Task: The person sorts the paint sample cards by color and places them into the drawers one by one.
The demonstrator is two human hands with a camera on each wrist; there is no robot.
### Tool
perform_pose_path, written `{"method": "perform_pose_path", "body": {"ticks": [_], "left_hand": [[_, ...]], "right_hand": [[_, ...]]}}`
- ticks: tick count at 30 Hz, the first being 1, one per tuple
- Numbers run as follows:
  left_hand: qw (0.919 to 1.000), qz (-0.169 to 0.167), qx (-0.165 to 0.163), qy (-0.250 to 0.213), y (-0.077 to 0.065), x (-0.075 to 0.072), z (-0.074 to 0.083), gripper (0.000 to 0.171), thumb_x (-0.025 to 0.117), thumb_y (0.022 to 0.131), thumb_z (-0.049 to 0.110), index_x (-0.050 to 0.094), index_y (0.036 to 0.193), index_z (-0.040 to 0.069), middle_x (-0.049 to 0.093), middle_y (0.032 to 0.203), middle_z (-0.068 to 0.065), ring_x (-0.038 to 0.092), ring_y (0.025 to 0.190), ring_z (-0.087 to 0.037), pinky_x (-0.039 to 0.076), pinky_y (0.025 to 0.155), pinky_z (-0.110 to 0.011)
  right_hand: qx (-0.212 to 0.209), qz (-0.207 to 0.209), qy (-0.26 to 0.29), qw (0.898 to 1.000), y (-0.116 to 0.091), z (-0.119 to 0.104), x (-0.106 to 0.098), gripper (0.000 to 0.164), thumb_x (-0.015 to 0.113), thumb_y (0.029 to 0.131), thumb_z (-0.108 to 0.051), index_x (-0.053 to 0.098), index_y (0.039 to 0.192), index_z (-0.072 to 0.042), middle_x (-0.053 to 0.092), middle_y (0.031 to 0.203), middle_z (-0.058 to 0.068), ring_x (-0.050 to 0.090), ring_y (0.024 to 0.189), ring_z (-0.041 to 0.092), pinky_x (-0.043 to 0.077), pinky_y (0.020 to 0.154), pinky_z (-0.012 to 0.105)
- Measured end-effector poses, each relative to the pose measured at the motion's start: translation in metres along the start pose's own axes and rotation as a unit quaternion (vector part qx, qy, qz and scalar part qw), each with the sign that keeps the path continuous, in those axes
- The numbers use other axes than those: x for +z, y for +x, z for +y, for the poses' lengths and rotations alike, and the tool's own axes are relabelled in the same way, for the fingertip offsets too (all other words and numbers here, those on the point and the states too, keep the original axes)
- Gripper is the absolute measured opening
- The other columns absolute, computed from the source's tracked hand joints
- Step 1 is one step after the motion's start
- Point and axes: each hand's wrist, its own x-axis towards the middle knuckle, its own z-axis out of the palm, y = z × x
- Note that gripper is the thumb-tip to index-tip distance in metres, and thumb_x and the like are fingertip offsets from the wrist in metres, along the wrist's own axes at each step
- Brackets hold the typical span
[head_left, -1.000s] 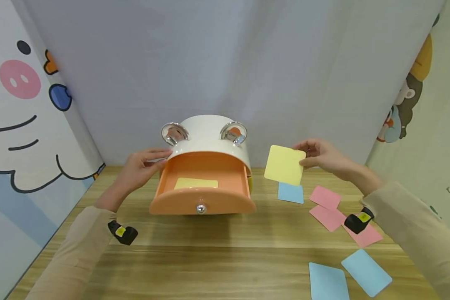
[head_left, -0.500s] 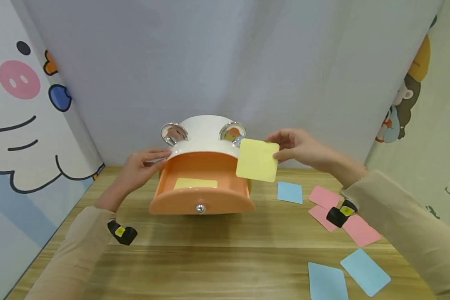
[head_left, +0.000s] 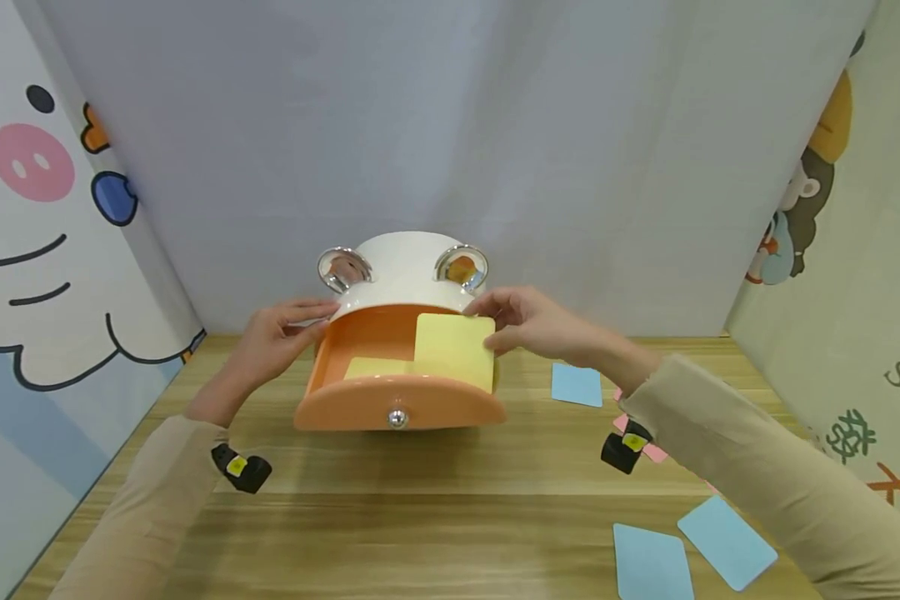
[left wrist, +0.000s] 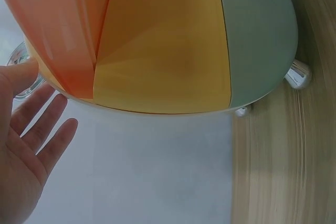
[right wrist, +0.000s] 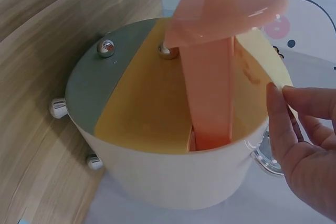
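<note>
A white round-topped desktop cabinet [head_left: 405,271] with silver ear-like rings stands on the table, its orange drawer [head_left: 450,404] pulled out. Inside the drawer lies a yellow card [head_left: 375,367]. The right hand [head_left: 536,327] pinches the right edge of another yellow card [head_left: 452,346], held tilted over the drawer's right side. Its lower edge is hidden behind the drawer front. The left hand [head_left: 270,343] rests against the cabinet's upper left side. In the left wrist view, that hand's fingers [left wrist: 47,124] are extended along the cabinet's rim.
Blue cards [head_left: 576,384] [head_left: 652,562] [head_left: 727,542] lie on the table to the right. Pink cards [head_left: 654,452] are partly covered by the right forearm. A yellow drawer front [right wrist: 142,98] and a green one [left wrist: 257,40] sit below the orange drawer. A grey curtain [head_left: 570,167] hangs behind.
The right hand has carried its yellow card leftward from beside the cabinet, then down over the open drawer. The left hand has stayed at the cabinet's side.
</note>
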Motion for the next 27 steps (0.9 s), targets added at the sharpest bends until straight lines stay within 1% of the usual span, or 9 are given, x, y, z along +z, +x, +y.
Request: {"method": "perform_pose_path", "body": {"ticks": [4,7,10,14,16,19,23,27], "left_hand": [[1.0,-0.001,-0.001,-0.001,-0.001,0.0,-0.001,0.028,0.057,0.089,0.005,0.062,0.116,0.0,0.057,0.121,-0.017,0.054,0.109,-0.031,0.054,0.076,-0.037],[1.0,0.001,0.002,-0.005,-0.001,0.001,-0.002,0.029,0.057,0.088,0.004,0.061,0.116,0.0,0.057,0.12,-0.018,0.054,0.108,-0.031,0.054,0.076,-0.035],[1.0,0.002,0.005,-0.005,0.0,0.001,-0.002,0.029,0.057,0.088,0.003,0.061,0.117,-0.001,0.057,0.12,-0.019,0.054,0.108,-0.032,0.054,0.076,-0.034],[1.0,0.0,0.002,-0.005,-0.001,0.001,0.0,0.029,0.057,0.088,0.004,0.061,0.117,0.0,0.057,0.119,-0.018,0.054,0.107,-0.03,0.054,0.076,-0.035],[1.0,-0.002,0.0,-0.008,-0.001,0.0,0.001,0.029,0.057,0.089,0.005,0.061,0.117,0.0,0.057,0.12,-0.017,0.054,0.107,-0.03,0.054,0.077,-0.035],[0.9999,-0.002,-0.003,-0.01,-0.001,0.0,0.002,0.029,0.057,0.089,0.006,0.061,0.117,0.001,0.057,0.12,-0.016,0.054,0.108,-0.029,0.054,0.077,-0.035],[1.0,-0.002,-0.001,-0.008,-0.001,0.0,0.002,0.029,0.057,0.089,0.005,0.061,0.117,0.0,0.057,0.12,-0.017,0.054,0.108,-0.03,0.054,0.077,-0.033],[1.0,-0.002,0.0,-0.008,-0.001,0.0,0.001,0.029,0.057,0.089,0.005,0.06,0.118,0.0,0.056,0.12,-0.018,0.054,0.108,-0.03,0.054,0.077,-0.035]], "right_hand": [[0.001,-0.002,-0.016,1.0,0.002,0.005,0.008,0.037,0.055,0.082,0.008,0.053,0.119,0.002,0.053,0.113,0.013,0.053,0.082,0.02,0.053,0.077,0.03],[-0.008,0.0,-0.034,0.999,0.004,0.007,0.013,0.036,0.056,0.082,0.008,0.054,0.118,0.003,0.055,0.11,0.013,0.053,0.079,0.02,0.053,0.075,0.03],[-0.021,0.008,-0.067,0.998,0.006,0.009,0.017,0.034,0.057,0.081,0.008,0.057,0.115,0.003,0.057,0.108,0.012,0.052,0.077,0.019,0.051,0.07,0.026],[-0.033,0.015,-0.118,0.992,0.009,0.009,0.02,0.033,0.06,0.08,0.008,0.06,0.113,0.003,0.059,0.106,0.012,0.051,0.076,0.017,0.046,0.065,0.024],[-0.041,0.017,-0.134,0.99,0.009,0.008,0.021,0.034,0.061,0.078,0.008,0.06,0.112,0.004,0.06,0.106,0.013,0.052,0.077,0.018,0.046,0.065,0.024],[-0.052,0.019,-0.146,0.988,0.01,0.009,0.02,0.033,0.061,0.078,0.008,0.061,0.111,0.006,0.061,0.106,0.014,0.055,0.081,0.02,0.048,0.07,0.026],[-0.062,0.021,-0.152,0.986,0.011,0.011,0.019,0.032,0.061,0.078,0.008,0.061,0.11,0.007,0.061,0.107,0.016,0.056,0.09,0.024,0.05,0.079,0.03],[-0.073,0.026,-0.151,0.985,0.011,0.012,0.017,0.032,0.061,0.078,0.008,0.06,0.11,0.007,0.061,0.106,0.017,0.056,0.094,0.026,0.05,0.082,0.033]]}}
